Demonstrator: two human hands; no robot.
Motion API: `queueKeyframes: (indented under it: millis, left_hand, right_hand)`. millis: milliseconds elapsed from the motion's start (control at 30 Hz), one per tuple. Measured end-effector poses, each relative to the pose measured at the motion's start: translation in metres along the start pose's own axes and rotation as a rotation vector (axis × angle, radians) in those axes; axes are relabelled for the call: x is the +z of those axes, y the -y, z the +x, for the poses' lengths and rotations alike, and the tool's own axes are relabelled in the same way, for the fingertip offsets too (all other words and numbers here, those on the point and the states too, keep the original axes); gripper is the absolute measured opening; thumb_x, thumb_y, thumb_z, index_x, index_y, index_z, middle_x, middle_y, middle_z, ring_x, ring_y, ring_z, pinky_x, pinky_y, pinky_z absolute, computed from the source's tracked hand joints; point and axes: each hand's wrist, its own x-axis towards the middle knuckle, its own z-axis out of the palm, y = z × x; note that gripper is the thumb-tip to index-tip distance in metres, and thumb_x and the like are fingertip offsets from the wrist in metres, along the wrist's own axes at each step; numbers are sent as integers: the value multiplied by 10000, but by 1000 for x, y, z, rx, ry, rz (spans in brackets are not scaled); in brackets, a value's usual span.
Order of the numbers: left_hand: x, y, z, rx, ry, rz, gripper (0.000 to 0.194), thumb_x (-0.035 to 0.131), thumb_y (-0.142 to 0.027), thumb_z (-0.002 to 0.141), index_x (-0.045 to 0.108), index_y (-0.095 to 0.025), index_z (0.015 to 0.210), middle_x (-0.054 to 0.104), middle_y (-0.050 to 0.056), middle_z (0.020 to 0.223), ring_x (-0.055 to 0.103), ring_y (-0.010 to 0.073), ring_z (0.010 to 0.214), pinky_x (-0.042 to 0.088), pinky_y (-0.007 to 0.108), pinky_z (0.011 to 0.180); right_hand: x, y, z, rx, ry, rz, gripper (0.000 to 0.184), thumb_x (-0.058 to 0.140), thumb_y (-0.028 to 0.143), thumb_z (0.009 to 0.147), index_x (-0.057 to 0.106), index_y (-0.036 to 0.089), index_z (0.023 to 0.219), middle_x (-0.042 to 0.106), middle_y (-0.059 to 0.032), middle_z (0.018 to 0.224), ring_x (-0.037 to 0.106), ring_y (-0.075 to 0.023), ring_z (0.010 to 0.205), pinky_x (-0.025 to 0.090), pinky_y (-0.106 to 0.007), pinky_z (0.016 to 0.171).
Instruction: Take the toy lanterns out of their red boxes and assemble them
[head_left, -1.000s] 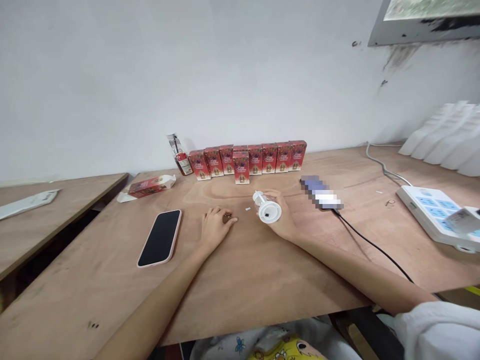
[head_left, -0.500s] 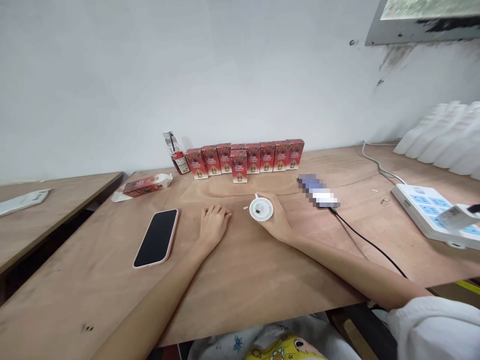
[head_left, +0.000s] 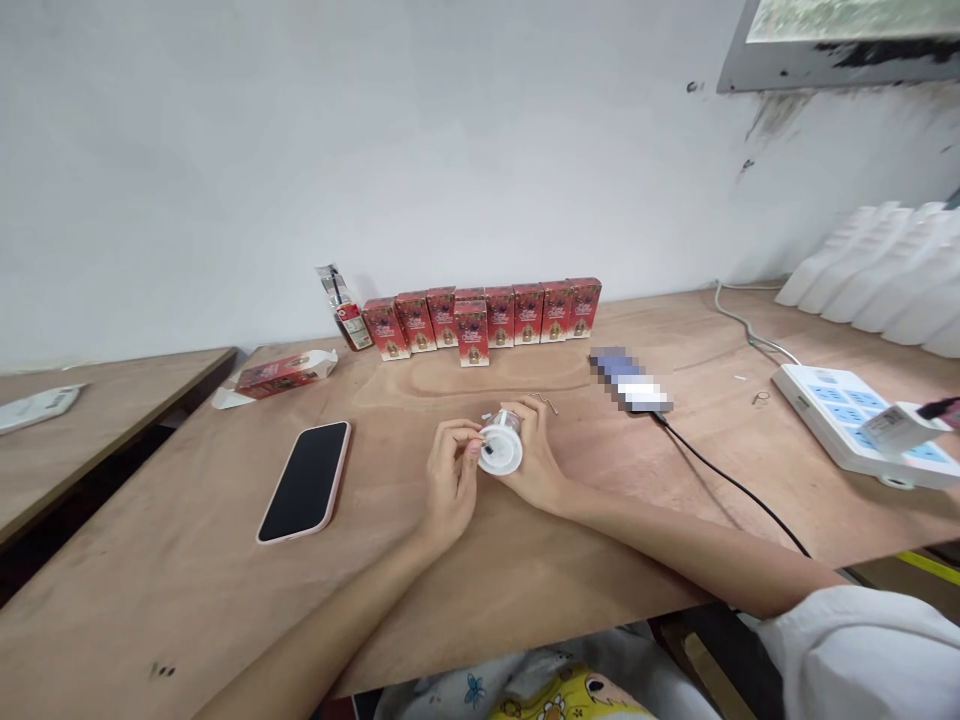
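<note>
My right hand (head_left: 538, 470) is wrapped around the clear side of a small round white-based item (head_left: 507, 455), which looks like a little lantern. Its white underside, with a black spot near the left edge, faces up toward me. A white handle-like strip shows at its far side. The thumb and fingers of my left hand (head_left: 452, 478) are pinched together at the left rim, touching it beside the black spot. Whatever sits between those fingertips is too small to make out. Both hands are just above the wooden table (head_left: 420, 630).
Several red printed boxes (head_left: 472, 335) stand along the wall, beside a bottle in a plastic wrapper (head_left: 351, 322). An opened red box (head_left: 277, 374) lies left. Phones lie at left (head_left: 306, 482) and right (head_left: 630, 380), the latter cabled. A power strip (head_left: 847, 415) and white moulded pieces (head_left: 870, 265) are far right.
My left hand has lifted off the table and moved right to the item's rim. The item has tilted and come slightly nearer in my right hand, showing its clear side.
</note>
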Motion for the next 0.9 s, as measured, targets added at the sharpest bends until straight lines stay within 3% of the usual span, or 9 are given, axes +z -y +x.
queueKeyframes:
  millis: [133,400,700,900]
  left_hand:
    - [-3,1,1,184,-11,86,144,402,-251,931,528,-207,877,566,43,929,573,148,893,483,299,790]
    - [-11,6,8,492,-51,363,68,568,-170,852,596,-216,894,606,35,904,588,152,825,445,302,718]
    - [-13,7,10,515,-35,411,49,618,-192,822,637,-212,863,615,37,873,581,147,785,398,295,688]
    - [-13,8,12,453,-38,377,17,635,-214,811,632,-210,827,613,25,849,588,141,772,406,294,688]
  right_hand:
    - [-1,1,-1,-117,35,-15,623,649,275,731,249,247,1208,308,-159,1268,332,-322,1238,388,-529,952]
    - [-1,-2,-3,4,40,78,661,696,365,694,277,227,1186,432,-125,1147,451,-280,1089,443,-477,899]
    - [-1,-3,-2,35,52,70,629,688,318,686,301,215,1171,455,-124,1132,476,-276,1059,452,-470,893]
    - [-1,-4,-2,17,44,31,622,692,340,689,325,212,1175,477,-123,1131,471,-280,1062,445,-472,895]
